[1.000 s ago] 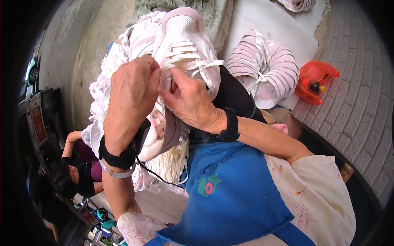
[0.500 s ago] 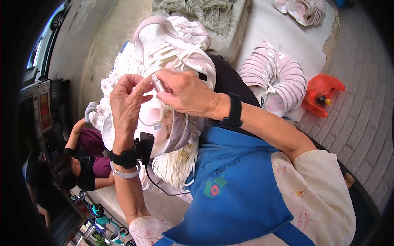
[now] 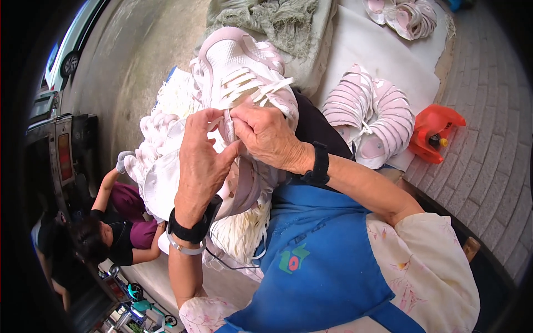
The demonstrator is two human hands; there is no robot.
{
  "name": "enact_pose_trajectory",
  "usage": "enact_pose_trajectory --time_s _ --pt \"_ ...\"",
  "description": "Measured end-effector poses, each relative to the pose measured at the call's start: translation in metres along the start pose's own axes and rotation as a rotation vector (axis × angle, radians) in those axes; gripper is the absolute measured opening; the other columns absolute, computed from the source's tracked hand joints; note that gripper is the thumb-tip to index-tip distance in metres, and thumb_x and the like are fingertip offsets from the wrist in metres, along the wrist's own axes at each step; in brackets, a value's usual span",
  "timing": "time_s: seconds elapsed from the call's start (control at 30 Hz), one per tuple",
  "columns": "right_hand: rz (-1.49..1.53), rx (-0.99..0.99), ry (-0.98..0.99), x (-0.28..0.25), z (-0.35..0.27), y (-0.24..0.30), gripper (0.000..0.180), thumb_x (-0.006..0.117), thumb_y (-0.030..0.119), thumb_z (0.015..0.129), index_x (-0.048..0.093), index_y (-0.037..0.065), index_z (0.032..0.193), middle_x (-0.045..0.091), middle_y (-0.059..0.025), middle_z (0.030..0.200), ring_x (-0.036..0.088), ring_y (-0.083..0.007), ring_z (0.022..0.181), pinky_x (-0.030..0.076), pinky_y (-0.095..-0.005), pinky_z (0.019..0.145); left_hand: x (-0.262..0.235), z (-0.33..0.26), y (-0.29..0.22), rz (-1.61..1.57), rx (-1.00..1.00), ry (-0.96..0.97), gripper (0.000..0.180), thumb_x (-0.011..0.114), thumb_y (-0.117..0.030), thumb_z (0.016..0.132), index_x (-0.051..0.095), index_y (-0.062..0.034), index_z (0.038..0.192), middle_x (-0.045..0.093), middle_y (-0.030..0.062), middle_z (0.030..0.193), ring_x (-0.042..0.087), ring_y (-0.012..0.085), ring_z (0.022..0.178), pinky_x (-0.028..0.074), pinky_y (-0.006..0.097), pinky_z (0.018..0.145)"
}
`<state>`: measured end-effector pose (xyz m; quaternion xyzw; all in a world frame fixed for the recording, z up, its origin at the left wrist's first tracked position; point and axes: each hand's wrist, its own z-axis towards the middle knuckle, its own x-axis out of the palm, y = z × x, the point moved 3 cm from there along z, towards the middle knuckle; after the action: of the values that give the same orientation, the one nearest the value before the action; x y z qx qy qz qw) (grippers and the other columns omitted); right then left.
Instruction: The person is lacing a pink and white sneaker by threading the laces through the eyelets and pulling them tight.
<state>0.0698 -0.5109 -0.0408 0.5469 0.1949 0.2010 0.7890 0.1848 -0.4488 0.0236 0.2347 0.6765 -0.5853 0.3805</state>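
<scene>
A pale pink and white sneaker (image 3: 225,58) lies in front of me, its toe pointing away and its white shoelace (image 3: 244,83) laced across the front. My right hand (image 3: 269,136) is closed in a pinch on the whitish shoe tongue (image 3: 228,126) at the near end of the lacing. Beside it, my left hand (image 3: 201,158) is curved with thumb and fingers apart, the index fingertip close to the tongue. Whether a lace end runs between the left fingers is too small to tell. More white and pink shoes (image 3: 158,161) are heaped under and left of my hands.
Bundles of white laces (image 3: 241,233) hang over my blue apron (image 3: 316,244). To the right are stacked pink-white shoes (image 3: 388,122) and a red plastic container (image 3: 436,133). A frayed grey-green cloth (image 3: 277,25) lies at the back. Another person (image 3: 122,227) sits at the left near a vehicle.
Both hands have shifted a little right and nearer, with the sneaker turning slightly. My left thumb and fingers have spread from a pinch, while my right hand keeps pinching.
</scene>
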Motion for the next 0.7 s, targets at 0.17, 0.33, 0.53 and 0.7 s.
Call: enact_pose_trajectory --time_s 0.17,0.33,0.53,0.7 --pt "-0.303 -0.157 -0.053 -0.002 -0.005 0.007 0.008 0.052 0.004 0.082 0.05 -0.001 0.076 0.052 -0.0175 0.067 0.059 -0.036 0.065 0.047 -0.0418 0.058 0.01 0.005 0.0 -0.085 -0.071 -0.003 0.04 0.064 -0.009 0.074 0.05 0.002 0.109 0.056 0.0172 0.102 0.061 0.0278 0.086 0.05 0.036 0.069" --pt "-0.316 -0.185 0.021 -0.016 -0.011 0.027 0.008 0.054 0.003 0.079 0.049 0.0 0.074 0.051 -0.0146 0.064 0.057 -0.0329 0.061 0.047 -0.0401 0.056 -0.002 0.008 0.009 0.019 -0.153 0.002 0.033 0.061 -0.012 0.077 0.051 0.0029 0.104 0.057 0.0183 0.095 0.062 0.0288 0.08 0.049 0.038 0.07" --pt "-0.064 -0.084 0.246 -0.067 -0.026 0.04 0.007 0.055 -0.003 0.08 0.06 -0.001 0.084 0.057 -0.0099 0.072 0.055 -0.0209 0.062 0.045 -0.0315 0.058 -0.001 0.012 0.009 0.014 -0.188 0.189 0.037 0.062 -0.014 0.076 0.05 -0.0007 0.108 0.06 0.0158 0.095 0.061 0.0229 0.089 0.05 0.033 0.072" --pt "0.101 -0.082 0.19 -0.05 -0.006 0.031 0.009 0.055 0.001 0.083 0.06 -0.001 0.09 0.063 -0.0098 0.103 0.058 -0.0191 0.082 0.048 -0.0273 0.074 -0.023 0.046 0.022 -0.411 -0.22 0.193 0.058 0.061 -0.03 0.085 0.044 0.0039 0.128 0.05 0.0134 0.126 0.047 0.0219 0.119 0.039 0.035 0.099"
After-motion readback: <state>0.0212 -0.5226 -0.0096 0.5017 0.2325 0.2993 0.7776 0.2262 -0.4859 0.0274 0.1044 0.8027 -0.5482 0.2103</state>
